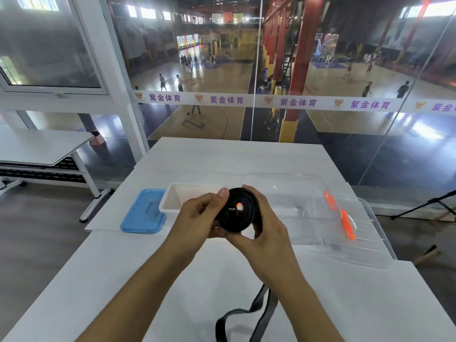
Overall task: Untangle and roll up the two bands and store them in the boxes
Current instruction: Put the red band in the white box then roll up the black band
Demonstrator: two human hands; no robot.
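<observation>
A black band (238, 209) is wound into a loose coil and held up above the white table (172, 275). My left hand (197, 215) grips the coil's left side with the thumb on its top edge. My right hand (264, 227) holds the right side, fingers curled behind it. The band's loose grey-black tail (261, 309) hangs below my right wrist and loops on the table near the front edge. A white box (177, 193) stands just behind my left hand, with something red inside, mostly hidden. A clear plastic box (308, 206) stands to the right.
A blue lid (144, 213) lies flat left of the white box. The clear box's lid with orange clips (345, 218) lies at the right. Glass panels stand behind the table. A second white table (42, 146) is at the left.
</observation>
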